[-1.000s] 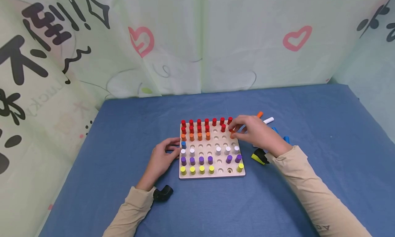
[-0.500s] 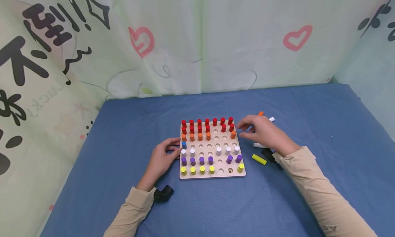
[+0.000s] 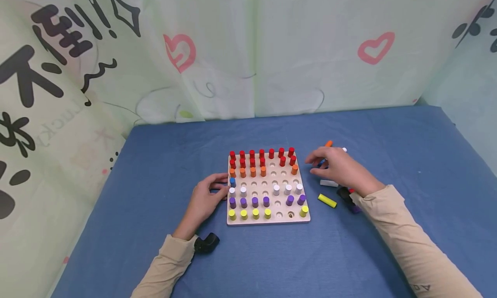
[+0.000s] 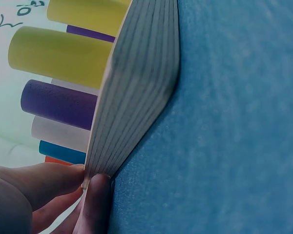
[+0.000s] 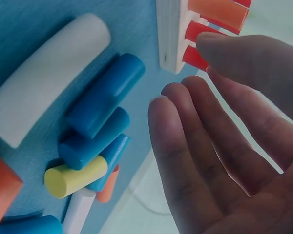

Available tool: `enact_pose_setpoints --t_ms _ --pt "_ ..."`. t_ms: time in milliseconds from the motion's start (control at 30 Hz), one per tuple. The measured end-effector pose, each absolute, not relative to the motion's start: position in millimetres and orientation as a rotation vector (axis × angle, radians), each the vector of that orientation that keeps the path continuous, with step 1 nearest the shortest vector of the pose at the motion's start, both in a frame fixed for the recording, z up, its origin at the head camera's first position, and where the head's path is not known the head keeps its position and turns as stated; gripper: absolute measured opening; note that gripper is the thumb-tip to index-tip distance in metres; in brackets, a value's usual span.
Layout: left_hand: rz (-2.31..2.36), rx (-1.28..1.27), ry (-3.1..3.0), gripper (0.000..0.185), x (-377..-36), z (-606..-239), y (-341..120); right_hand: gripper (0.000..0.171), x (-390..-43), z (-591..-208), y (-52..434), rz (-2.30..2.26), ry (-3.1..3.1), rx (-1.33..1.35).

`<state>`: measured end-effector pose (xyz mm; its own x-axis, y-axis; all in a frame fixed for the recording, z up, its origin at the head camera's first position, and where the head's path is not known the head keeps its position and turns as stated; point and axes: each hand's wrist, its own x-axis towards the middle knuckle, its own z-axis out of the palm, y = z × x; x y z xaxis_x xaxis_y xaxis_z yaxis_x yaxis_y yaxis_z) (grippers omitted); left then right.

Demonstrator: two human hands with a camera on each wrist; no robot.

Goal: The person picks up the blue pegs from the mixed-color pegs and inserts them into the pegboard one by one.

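Note:
A pale wooden pegboard (image 3: 272, 222) stands on the blue cloth with coloured pegs upright in rows. My left hand (image 3: 203, 203) holds the board's left edge; in the left wrist view the thumb (image 4: 44, 180) meets its top edge and a finger lies low against its side. My right hand (image 3: 343, 170) hovers right of the board, fingers slightly bent and apart, with nothing between them. The right wrist view shows loose pegs near it: blue pegs (image 5: 107, 95), a yellow peg (image 5: 75, 176), a white peg (image 5: 49, 78) and an orange peg (image 5: 2, 187).
A loose yellow peg (image 3: 327, 200) and a white peg (image 3: 328, 183) lie between the board and my right wrist. Farther back lies an orange peg (image 3: 329, 143). A purple peg (image 3: 356, 209) shows beside the sleeve. A patterned curtain (image 3: 287, 65) hangs behind the table.
My right hand has let go of the orange peg, which now stands in the third row's right end, and has moved right over the loose pegs. The left hand has stayed at the board.

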<state>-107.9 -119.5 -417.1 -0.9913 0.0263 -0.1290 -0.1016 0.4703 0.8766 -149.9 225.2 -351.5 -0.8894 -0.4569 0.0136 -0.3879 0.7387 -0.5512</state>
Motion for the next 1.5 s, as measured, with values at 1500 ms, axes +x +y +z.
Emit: enact_pose_setpoints --t_ms 1500 --pt "1.555 -0.067 2.594 0.038 -107.9 -416.9 -118.4 0.022 -161.1 -362.7 227.3 -0.598 2.796 -0.499"
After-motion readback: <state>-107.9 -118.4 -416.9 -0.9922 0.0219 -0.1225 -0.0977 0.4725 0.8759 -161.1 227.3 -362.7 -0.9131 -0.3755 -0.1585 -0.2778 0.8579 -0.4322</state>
